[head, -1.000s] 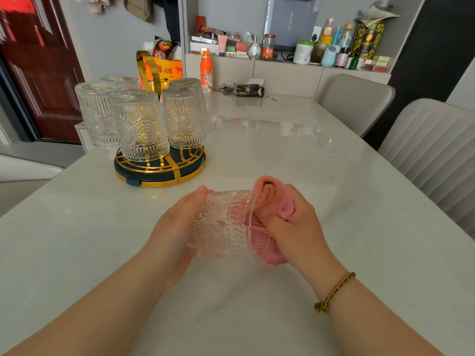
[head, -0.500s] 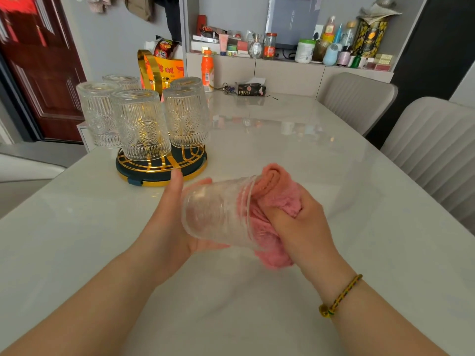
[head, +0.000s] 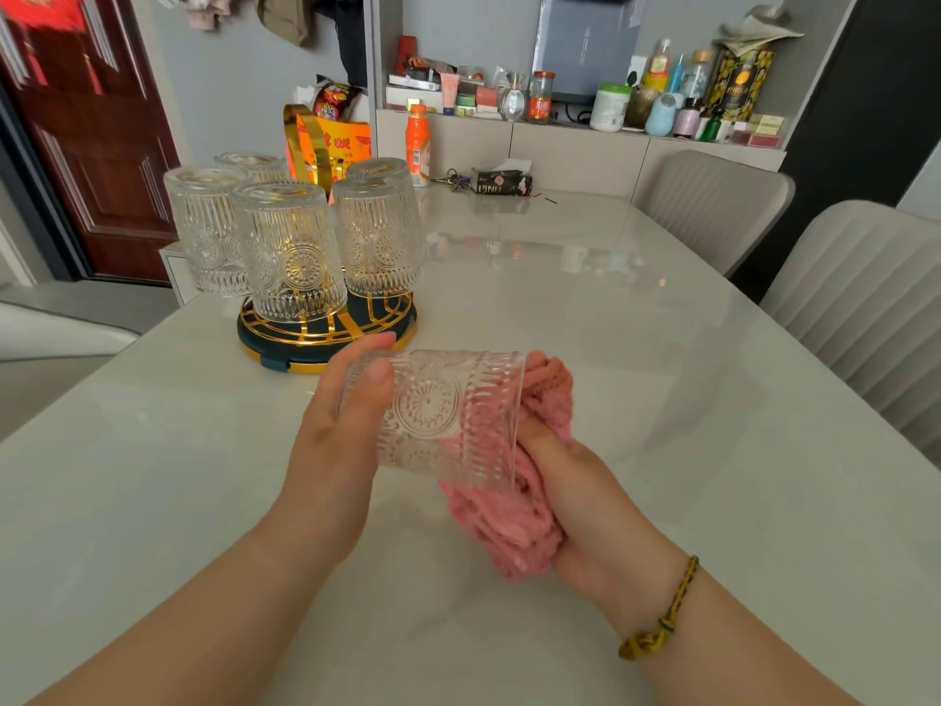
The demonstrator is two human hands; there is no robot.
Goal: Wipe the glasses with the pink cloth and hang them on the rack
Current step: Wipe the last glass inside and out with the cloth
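Pink cloth (head: 511, 524), gripped by the curled fingers of the right hand (head: 606, 532), is pushed into the mouth of a patterned glass (head: 443, 410) held sideways above the table (head: 662, 400) by the left hand (head: 331, 435) curled round its base, near the rack (head: 326, 343) bearing four upturned glasses (head: 287, 252).

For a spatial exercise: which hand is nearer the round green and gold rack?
Left. The left hand, gripping the patterned clear glass, almost reaches the round green and gold rack; the right hand, bunching the pink cloth, sits farther right, nearer the person.
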